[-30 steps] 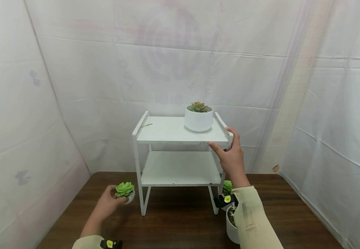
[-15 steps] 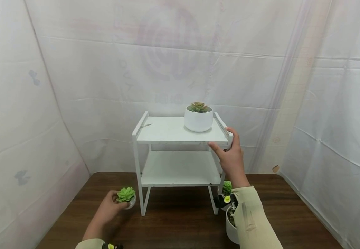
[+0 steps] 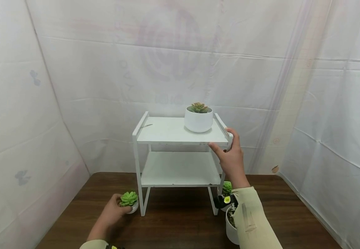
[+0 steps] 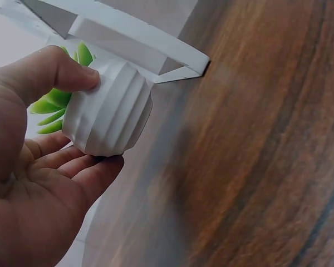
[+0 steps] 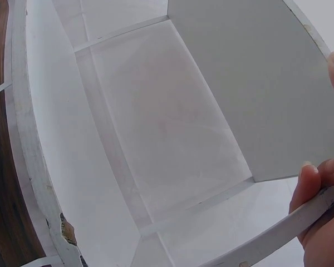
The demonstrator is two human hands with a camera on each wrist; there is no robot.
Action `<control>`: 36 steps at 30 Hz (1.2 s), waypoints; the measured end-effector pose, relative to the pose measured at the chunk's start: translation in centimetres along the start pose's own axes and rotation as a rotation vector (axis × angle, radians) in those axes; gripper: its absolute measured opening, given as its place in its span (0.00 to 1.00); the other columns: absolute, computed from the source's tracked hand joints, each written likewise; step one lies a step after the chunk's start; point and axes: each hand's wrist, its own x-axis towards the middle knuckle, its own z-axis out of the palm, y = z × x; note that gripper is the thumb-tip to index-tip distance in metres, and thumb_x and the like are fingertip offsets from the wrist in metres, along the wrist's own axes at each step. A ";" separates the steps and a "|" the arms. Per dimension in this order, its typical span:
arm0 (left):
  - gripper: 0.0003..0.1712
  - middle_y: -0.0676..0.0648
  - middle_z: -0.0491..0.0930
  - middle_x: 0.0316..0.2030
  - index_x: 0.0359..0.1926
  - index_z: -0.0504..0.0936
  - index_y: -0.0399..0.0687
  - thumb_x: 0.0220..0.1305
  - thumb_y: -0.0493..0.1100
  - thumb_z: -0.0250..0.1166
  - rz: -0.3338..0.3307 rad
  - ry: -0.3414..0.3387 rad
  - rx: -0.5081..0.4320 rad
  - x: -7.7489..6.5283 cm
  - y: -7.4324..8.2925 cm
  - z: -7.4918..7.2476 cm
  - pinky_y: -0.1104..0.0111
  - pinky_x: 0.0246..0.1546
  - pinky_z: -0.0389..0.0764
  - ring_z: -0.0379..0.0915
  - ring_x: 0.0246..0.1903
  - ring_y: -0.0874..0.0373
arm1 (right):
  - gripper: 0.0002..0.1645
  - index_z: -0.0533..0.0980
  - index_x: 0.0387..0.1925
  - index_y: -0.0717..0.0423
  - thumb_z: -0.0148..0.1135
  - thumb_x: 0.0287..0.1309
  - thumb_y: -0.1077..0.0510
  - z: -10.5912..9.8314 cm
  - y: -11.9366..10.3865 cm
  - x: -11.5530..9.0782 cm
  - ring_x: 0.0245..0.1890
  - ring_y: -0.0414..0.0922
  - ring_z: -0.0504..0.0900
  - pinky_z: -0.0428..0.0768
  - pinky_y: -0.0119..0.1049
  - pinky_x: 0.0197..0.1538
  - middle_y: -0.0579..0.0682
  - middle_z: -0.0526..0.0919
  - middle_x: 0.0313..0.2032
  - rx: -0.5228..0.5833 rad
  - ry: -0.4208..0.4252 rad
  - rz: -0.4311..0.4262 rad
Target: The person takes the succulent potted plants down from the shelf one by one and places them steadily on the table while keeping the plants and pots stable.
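Note:
My left hand holds a small potted succulent beside the front left leg of a white two-tier shelf. In the left wrist view, the thumb and fingers pinch its ribbed white pot, and the pot is tilted over the wooden table. At the shelf's front right corner, my right hand grips the frame just below the top tier. The right wrist view shows fingers curled round a white post, with the thumb at the top tier's edge.
On the top tier stands a large white pot with a reddish-green succulent. By the shelf's right legs are a bright green succulent and another white pot, both partly hidden by my right arm. White sheets hang behind and at the sides.
My left hand has moved right and lower in the head view, bringing the potted succulent up to the shelf's front left leg. The right hand keeps its place on the frame.

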 end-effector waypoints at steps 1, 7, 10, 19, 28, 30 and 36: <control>0.36 0.24 0.70 0.56 0.56 0.63 0.27 0.53 0.41 0.71 0.002 0.000 0.000 0.0 0.0 0.1 0.57 0.49 0.77 0.73 0.52 0.41 | 0.50 0.53 0.70 0.27 0.69 0.49 0.33 0.0 0.0 0.0 0.41 0.55 0.76 0.76 0.42 0.36 0.61 0.70 0.58 0.000 0.000 0.000; 0.37 0.22 0.68 0.57 0.57 0.62 0.26 0.52 0.39 0.70 -0.008 -0.003 -0.027 -0.1 0.1 0.6 0.50 0.54 0.75 0.71 0.55 0.36 | 0.50 0.53 0.70 0.26 0.69 0.50 0.33 0.0 0.0 0.1 0.43 0.56 0.76 0.76 0.45 0.38 0.61 0.70 0.59 0.004 -0.003 0.001; 0.37 0.22 0.67 0.57 0.57 0.61 0.26 0.52 0.38 0.70 -0.016 -0.003 -0.034 -0.1 0.1 0.7 0.48 0.55 0.74 0.70 0.56 0.35 | 0.50 0.53 0.70 0.26 0.69 0.50 0.33 0.0 0.0 0.1 0.42 0.55 0.76 0.76 0.44 0.38 0.61 0.70 0.59 -0.002 0.001 -0.001; 0.40 0.20 0.62 0.62 0.60 0.58 0.26 0.54 0.40 0.70 -0.053 -0.023 -0.063 0.0 -0.3 1.0 0.43 0.59 0.70 0.63 0.61 0.29 | 0.50 0.53 0.70 0.26 0.69 0.50 0.33 0.0 0.1 0.1 0.45 0.56 0.76 0.77 0.47 0.40 0.61 0.70 0.60 0.001 -0.005 0.000; 0.40 0.20 0.61 0.62 0.61 0.57 0.27 0.55 0.40 0.69 -0.058 -0.019 -0.074 -0.1 -0.6 1.1 0.43 0.60 0.69 0.62 0.62 0.29 | 0.50 0.53 0.70 0.27 0.69 0.49 0.33 0.0 0.1 0.1 0.46 0.56 0.77 0.78 0.46 0.40 0.61 0.69 0.60 0.009 -0.003 0.004; 0.41 0.20 0.59 0.63 0.62 0.57 0.27 0.55 0.40 0.69 -0.065 -0.022 -0.078 0.0 -0.6 1.1 0.42 0.62 0.67 0.60 0.63 0.28 | 0.50 0.53 0.70 0.26 0.69 0.50 0.33 0.0 0.1 0.1 0.46 0.56 0.77 0.78 0.47 0.40 0.61 0.70 0.60 0.007 -0.003 0.003; 0.43 0.20 0.56 0.65 0.64 0.55 0.26 0.56 0.40 0.68 -0.076 -0.034 -0.094 0.1 -0.8 1.2 0.41 0.64 0.64 0.55 0.65 0.25 | 0.50 0.53 0.70 0.25 0.69 0.49 0.34 0.0 0.2 0.1 0.48 0.56 0.77 0.78 0.49 0.41 0.60 0.69 0.62 0.012 -0.009 0.008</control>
